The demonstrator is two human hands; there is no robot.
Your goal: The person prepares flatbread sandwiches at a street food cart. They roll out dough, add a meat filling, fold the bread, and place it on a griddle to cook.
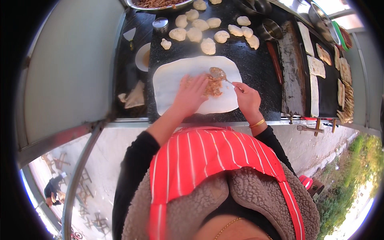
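Observation:
A wide, thin sheet of rolled dough (pixel 171 87) lies on the dark stone worktop before me. Minced filling (pixel 213 87) is heaped over its middle. My left hand (pixel 192 94) rests flat on the filling with its fingers stretched out, hiding part of it. In my right hand (pixel 248 97) is the handle of a metal spoon (pixel 218 73), whose bowl touches the filling's upper edge. Behind the sheet, several lumps of dough (pixel 194 34) are spread about.
A large bowl of filling (pixel 159 3) stands at the back, near a shaker with a metal lid (pixel 160 23). A rolling pin (pixel 274 62) lies to the right, before a griddle (pixel 327 93) with flatbreads (pixel 316 66). A scraper (pixel 129 34) and cloth (pixel 135 95) lie left.

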